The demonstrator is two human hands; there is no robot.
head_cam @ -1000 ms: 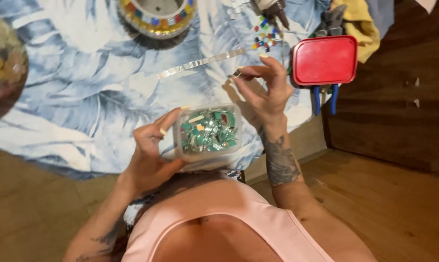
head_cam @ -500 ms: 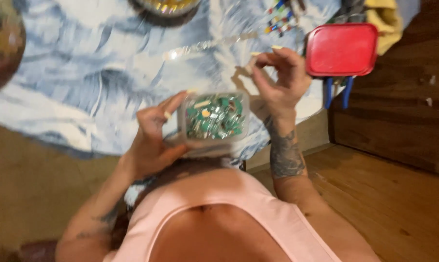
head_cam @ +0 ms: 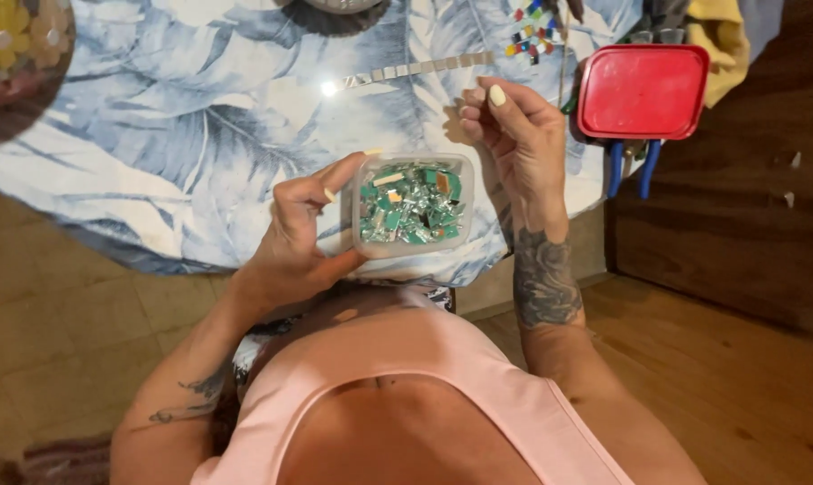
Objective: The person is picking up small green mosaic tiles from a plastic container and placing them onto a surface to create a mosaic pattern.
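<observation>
Left hand [head_cam: 303, 238] gripping tub [head_cam: 413, 242], green tile chips [head_cam: 411, 211] inside

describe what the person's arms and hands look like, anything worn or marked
Both arms are bare, with no sleeves, gloves or visible rings. The right forearm carries a large dark tattoo above the wrist; the left forearm has a smaller dark one. The right hand has long pale-yellow nails.

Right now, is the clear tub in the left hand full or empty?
Nearly full. The clear tub, lid off, held by the left hand, shows green and silvery tile pieces heaped close to its rim.
</observation>
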